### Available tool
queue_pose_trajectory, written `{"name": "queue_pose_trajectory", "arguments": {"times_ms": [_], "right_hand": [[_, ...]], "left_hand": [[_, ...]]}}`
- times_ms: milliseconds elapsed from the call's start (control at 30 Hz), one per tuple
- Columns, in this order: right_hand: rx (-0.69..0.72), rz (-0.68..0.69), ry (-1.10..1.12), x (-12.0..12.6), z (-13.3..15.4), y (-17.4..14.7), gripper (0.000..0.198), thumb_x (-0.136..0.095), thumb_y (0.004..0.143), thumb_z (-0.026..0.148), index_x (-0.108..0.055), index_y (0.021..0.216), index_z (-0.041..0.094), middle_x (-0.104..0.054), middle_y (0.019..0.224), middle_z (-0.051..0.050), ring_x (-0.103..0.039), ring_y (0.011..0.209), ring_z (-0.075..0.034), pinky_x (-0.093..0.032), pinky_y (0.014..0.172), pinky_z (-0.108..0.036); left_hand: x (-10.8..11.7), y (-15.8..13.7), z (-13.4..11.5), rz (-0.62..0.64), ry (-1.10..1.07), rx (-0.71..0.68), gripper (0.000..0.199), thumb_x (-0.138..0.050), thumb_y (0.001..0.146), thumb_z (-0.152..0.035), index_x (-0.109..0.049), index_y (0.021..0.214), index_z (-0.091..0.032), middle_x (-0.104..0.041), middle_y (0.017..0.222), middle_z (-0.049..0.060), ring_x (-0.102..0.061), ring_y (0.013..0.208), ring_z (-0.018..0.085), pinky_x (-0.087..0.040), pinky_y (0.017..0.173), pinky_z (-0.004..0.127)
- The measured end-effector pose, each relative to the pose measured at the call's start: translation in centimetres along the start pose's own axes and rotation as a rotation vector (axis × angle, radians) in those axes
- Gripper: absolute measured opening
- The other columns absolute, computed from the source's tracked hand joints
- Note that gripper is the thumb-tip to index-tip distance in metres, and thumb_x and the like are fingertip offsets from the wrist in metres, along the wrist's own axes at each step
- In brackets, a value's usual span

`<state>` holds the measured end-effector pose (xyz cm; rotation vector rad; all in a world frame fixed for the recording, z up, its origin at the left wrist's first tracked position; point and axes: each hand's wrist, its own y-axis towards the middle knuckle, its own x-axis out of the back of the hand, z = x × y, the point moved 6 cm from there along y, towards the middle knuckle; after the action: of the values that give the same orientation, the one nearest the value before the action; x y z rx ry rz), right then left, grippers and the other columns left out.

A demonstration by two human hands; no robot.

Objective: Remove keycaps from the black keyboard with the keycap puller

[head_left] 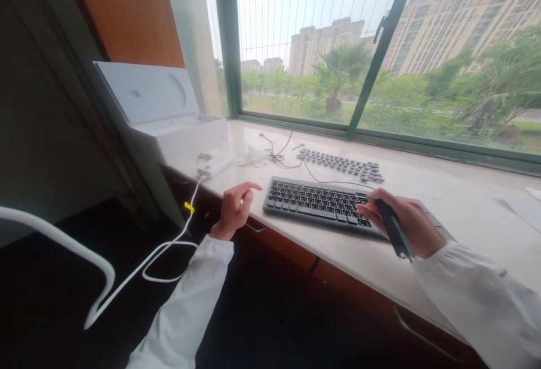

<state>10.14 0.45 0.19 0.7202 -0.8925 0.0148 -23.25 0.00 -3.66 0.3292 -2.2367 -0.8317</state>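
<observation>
A dark grey keyboard (pixel 313 203) lies along the front of the white counter, with most of its key positions bare and a few bottom-row caps in place. My right hand (pixel 412 222) is closed around a slim black tool (pixel 393 227) above the keyboard's right part. The tool's kind is unclear; a small metallic end points back toward my wrist. Just left of the keyboard and apart from it, my left hand (pixel 236 205) hovers at the counter edge. Its index finger is stretched out, the others are curled, and nothing shows in it. Loose keycaps (pixel 342 164) lie in rows behind the keyboard.
An open white box (pixel 186 138) stands at the left. Beside it is a white power strip (pixel 215 167), its cord (pixel 186 228) hanging over the edge. A thin dark cable (pixel 276 156) coils behind the keyboard. Paper (pixel 518 208) lies at right; windows rise behind.
</observation>
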Motion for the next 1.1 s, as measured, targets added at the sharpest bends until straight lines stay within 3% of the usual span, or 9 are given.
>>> {"name": "queue_pose_trajectory", "arguments": {"times_ms": [67, 133, 200, 367, 600, 867, 1100], "right_hand": [[0.226, 0.071, -0.081, -2.5, 3.5, 1.3, 0.019, -0.06, 0.087, 0.04, -0.052, 0.085, 0.022, -0.065, 0.072, -0.002, -0.059, 0.058, -0.015, -0.041, 0.056, -0.026], [0.333, 0.083, -0.105, -5.0, 5.9, 2.7, 0.015, -0.057, 0.09, 0.035, -0.053, 0.087, 0.021, -0.066, 0.077, -0.003, -0.061, 0.062, -0.015, -0.043, 0.058, -0.025], [0.376, 0.082, -0.118, -7.2, 7.4, 3.9, 0.014, -0.054, 0.092, 0.034, -0.055, 0.087, 0.021, -0.066, 0.077, -0.004, -0.062, 0.064, -0.015, -0.045, 0.06, -0.025], [0.42, 0.097, -0.07, -11.0, 8.4, 5.1, 0.018, -0.054, 0.092, 0.038, -0.059, 0.092, 0.021, -0.067, 0.078, -0.006, -0.063, 0.072, -0.018, -0.048, 0.063, -0.025], [0.428, 0.152, -0.059, -11.9, 8.0, 4.6, 0.017, -0.055, 0.092, 0.033, -0.06, 0.103, 0.021, -0.067, 0.081, -0.006, -0.062, 0.076, -0.019, -0.049, 0.063, -0.027], [0.474, 0.179, -0.078, -12.5, 8.5, 4.5, 0.016, -0.053, 0.093, 0.034, -0.062, 0.099, 0.023, -0.067, 0.082, -0.006, -0.062, 0.075, -0.019, -0.05, 0.068, -0.03], [0.452, 0.193, -0.077, -12.5, 8.3, 4.6, 0.016, -0.053, 0.093, 0.036, -0.06, 0.098, 0.023, -0.067, 0.083, -0.006, -0.061, 0.074, -0.019, -0.05, 0.071, -0.032]], "left_hand": [[-0.5, 1.3, 0.5, 0.046, -0.02, -0.024, 0.033, -0.039, 0.089, -0.018, -0.071, 0.093, -0.014, -0.057, 0.061, -0.002, -0.04, 0.052, 0.01, -0.031, 0.057, 0.025], [-0.9, 1.9, 1.2, 0.083, -0.027, -0.024, 0.032, -0.041, 0.087, -0.016, -0.072, 0.089, -0.014, -0.047, 0.051, -0.004, -0.036, 0.048, 0.01, -0.027, 0.054, 0.025], [-1.2, 1.8, 1.7, 0.114, -0.021, -0.022, 0.032, -0.041, 0.085, -0.014, -0.073, 0.084, -0.015, -0.04, 0.047, -0.005, -0.033, 0.046, 0.01, -0.026, 0.054, 0.026], [-1.3, 1.2, 1.9, 0.184, -0.003, -0.085, 0.035, -0.04, 0.083, -0.011, -0.075, 0.088, -0.016, -0.048, 0.05, -0.004, -0.034, 0.046, 0.009, -0.026, 0.053, 0.025], [-1.8, 1.2, 1.7, 0.218, 0.019, -0.143, 0.037, -0.041, 0.084, -0.011, -0.074, 0.1, -0.018, -0.052, 0.051, -0.004, -0.038, 0.046, 0.009, -0.029, 0.054, 0.023], [-2.2, 1.1, 1.8, 0.288, -0.004, -0.149, 0.037, -0.042, 0.084, -0.009, -0.073, 0.101, -0.022, -0.071, 0.076, -0.001, -0.048, 0.052, 0.009, -0.035, 0.056, 0.023], [-2.4, 0.9, 1.8, 0.305, -0.001, -0.197, 0.036, -0.043, 0.086, -0.011, -0.074, 0.1, -0.022, -0.075, 0.089, 0.0, -0.063, 0.067, 0.012, -0.041, 0.062, 0.024]]}}
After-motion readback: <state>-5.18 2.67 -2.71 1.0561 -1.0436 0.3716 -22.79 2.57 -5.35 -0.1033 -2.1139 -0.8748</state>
